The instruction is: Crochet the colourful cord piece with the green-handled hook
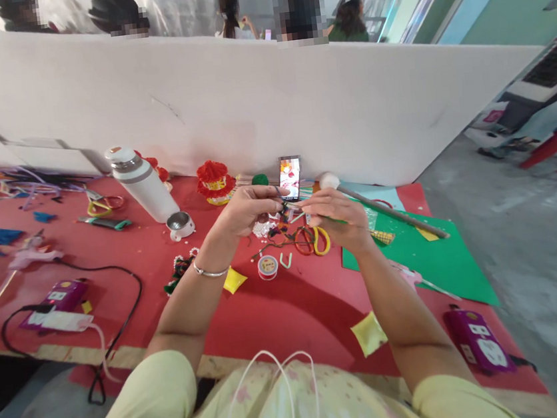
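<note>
My left hand (pixel 251 211) and my right hand (pixel 338 217) are raised over the middle of the red tabletop, fingertips close together. Both are closed in a pinch on a thin dark multicoloured cord (pixel 285 209), partly covered by the fingers. Below them lie more braided cord (pixel 282 239) and scissors (pixel 321 240) with a red and a yellow handle loop. Nearer to me are a small spool (pixel 268 268) and a white U-shaped piece (pixel 286 260). Just behind my hands a phone (pixel 289 175) leans upright, its screen lit.
On the left stand a white flask (pixel 139 181) and its cup (pixel 180 225), with a glue gun (pixel 35 253) and purple power strip (pixel 58 302) beyond. A green sheet (pixel 458 262), stick (pixel 400 214) and second power strip (pixel 479 340) lie right. A white partition (pixel 226 101) stands behind.
</note>
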A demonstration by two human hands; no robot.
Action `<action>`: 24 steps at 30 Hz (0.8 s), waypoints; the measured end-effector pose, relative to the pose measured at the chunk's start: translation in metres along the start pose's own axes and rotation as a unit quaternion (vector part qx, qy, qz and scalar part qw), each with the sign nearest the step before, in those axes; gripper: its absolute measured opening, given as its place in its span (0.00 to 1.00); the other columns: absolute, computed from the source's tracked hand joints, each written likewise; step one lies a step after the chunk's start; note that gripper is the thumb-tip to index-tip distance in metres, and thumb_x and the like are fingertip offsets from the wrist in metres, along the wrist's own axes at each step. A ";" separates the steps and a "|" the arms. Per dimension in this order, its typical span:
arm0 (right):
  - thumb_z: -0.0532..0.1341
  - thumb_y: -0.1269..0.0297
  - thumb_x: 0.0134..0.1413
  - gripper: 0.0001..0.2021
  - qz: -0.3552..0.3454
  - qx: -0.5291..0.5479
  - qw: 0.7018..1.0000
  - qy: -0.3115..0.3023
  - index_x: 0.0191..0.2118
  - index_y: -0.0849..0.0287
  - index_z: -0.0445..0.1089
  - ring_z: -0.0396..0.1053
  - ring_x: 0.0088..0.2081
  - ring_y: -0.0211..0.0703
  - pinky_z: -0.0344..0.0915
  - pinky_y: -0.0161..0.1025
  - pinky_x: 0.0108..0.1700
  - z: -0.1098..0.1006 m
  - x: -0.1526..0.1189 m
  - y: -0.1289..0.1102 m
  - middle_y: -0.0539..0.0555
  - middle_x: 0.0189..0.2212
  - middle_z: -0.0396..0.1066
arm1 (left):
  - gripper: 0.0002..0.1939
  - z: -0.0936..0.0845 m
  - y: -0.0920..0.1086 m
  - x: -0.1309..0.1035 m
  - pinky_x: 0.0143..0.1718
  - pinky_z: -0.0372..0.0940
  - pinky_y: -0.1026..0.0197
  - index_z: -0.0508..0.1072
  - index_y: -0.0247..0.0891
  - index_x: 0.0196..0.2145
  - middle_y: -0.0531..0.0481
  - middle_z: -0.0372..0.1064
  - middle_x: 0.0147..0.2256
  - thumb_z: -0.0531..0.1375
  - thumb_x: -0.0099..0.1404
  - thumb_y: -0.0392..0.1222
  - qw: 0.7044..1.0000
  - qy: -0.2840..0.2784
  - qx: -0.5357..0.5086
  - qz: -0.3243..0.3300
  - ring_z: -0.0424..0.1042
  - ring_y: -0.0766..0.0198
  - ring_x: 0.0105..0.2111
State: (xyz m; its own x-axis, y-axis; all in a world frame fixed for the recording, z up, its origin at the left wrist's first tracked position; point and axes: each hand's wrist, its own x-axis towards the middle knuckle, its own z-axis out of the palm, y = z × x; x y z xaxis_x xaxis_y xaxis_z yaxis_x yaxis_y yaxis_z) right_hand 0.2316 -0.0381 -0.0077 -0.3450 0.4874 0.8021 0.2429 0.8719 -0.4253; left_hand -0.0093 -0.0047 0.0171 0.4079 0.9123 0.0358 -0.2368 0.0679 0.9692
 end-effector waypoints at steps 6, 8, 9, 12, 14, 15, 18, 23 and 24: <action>0.71 0.56 0.62 0.12 0.017 0.040 0.999 -0.032 0.51 0.38 0.82 0.82 0.45 0.46 0.77 0.52 0.51 -0.012 0.007 -0.008 0.48 0.45 0.86 | 0.16 -0.005 0.000 0.002 0.18 0.48 0.64 0.87 0.33 0.36 0.50 0.73 0.22 0.70 0.46 0.34 0.998 -0.041 0.044 -0.003 0.59 0.73 0.18; 0.71 0.57 0.62 0.11 0.032 0.073 0.996 -0.040 0.49 0.40 0.83 0.82 0.44 0.45 0.77 0.50 0.50 -0.017 0.010 -0.009 0.49 0.42 0.87 | 0.17 -0.006 0.001 0.001 0.18 0.47 0.64 0.87 0.34 0.37 0.50 0.74 0.24 0.70 0.46 0.34 0.996 -0.070 0.061 -0.008 0.58 0.73 0.18; 0.71 0.57 0.62 0.09 0.048 0.094 0.993 -0.043 0.48 0.41 0.84 0.82 0.43 0.45 0.77 0.49 0.49 -0.018 0.009 -0.008 0.49 0.40 0.87 | 0.17 -0.006 0.002 0.001 0.18 0.47 0.64 0.88 0.35 0.37 0.50 0.74 0.24 0.70 0.47 0.33 0.994 -0.086 0.070 -0.010 0.58 0.73 0.18; 0.70 0.52 0.62 0.08 0.110 0.175 0.978 -0.036 0.42 0.45 0.85 0.82 0.40 0.46 0.78 0.49 0.47 -0.010 0.003 0.000 0.51 0.37 0.86 | 0.16 -0.001 0.003 -0.002 0.19 0.51 0.64 0.88 0.35 0.37 0.49 0.74 0.24 0.70 0.47 0.33 0.988 -0.132 0.080 -0.011 0.61 0.72 0.19; 0.68 0.47 0.63 0.12 0.142 0.221 0.965 0.013 0.39 0.46 0.85 0.82 0.39 0.47 0.79 0.49 0.46 0.004 -0.005 0.007 0.51 0.36 0.86 | 0.16 0.005 0.000 -0.002 0.21 0.53 0.64 0.88 0.35 0.38 0.50 0.73 0.23 0.71 0.48 0.35 0.989 -0.130 0.066 0.006 0.62 0.71 0.20; 0.67 0.45 0.62 0.14 0.152 0.233 0.959 0.047 0.40 0.46 0.84 0.83 0.39 0.47 0.79 0.49 0.46 0.013 -0.009 0.009 0.51 0.36 0.86 | 0.16 0.009 -0.003 -0.002 0.21 0.54 0.64 0.88 0.36 0.39 0.50 0.73 0.23 0.72 0.49 0.36 0.992 -0.113 0.055 0.021 0.62 0.71 0.21; 0.67 0.50 0.64 0.10 0.150 0.139 0.965 0.166 0.45 0.43 0.84 0.82 0.47 0.48 0.78 0.50 0.53 0.033 -0.017 0.011 0.51 0.42 0.85 | 0.15 0.019 -0.015 0.001 0.24 0.58 0.65 0.87 0.36 0.40 0.53 0.71 0.24 0.72 0.52 0.38 0.995 -0.017 0.046 0.091 0.63 0.71 0.22; 0.70 0.60 0.62 0.11 0.070 -0.064 0.984 0.148 0.50 0.41 0.82 0.80 0.49 0.50 0.77 0.54 0.55 0.045 -0.018 0.005 0.52 0.46 0.85 | 0.19 0.029 -0.037 0.009 0.31 0.65 0.65 0.85 0.36 0.42 0.56 0.72 0.26 0.71 0.50 0.34 0.967 0.143 0.075 0.196 0.68 0.69 0.27; 0.71 0.61 0.61 0.13 0.053 -0.097 0.981 0.158 0.51 0.40 0.82 0.79 0.50 0.51 0.77 0.55 0.55 0.047 -0.018 0.004 0.52 0.47 0.85 | 0.20 0.031 -0.039 0.009 0.31 0.65 0.65 0.85 0.37 0.44 0.55 0.74 0.27 0.72 0.51 0.34 0.969 0.149 0.049 0.192 0.69 0.69 0.27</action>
State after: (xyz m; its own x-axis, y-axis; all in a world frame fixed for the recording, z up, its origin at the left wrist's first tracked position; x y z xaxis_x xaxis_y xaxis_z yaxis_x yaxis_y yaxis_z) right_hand 0.1960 -0.0414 -0.0436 -0.0166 0.5088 0.8608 0.4410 0.7764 -0.4503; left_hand 0.0308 -0.0115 -0.0128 0.0294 0.9397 0.3407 -0.2295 -0.3254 0.9173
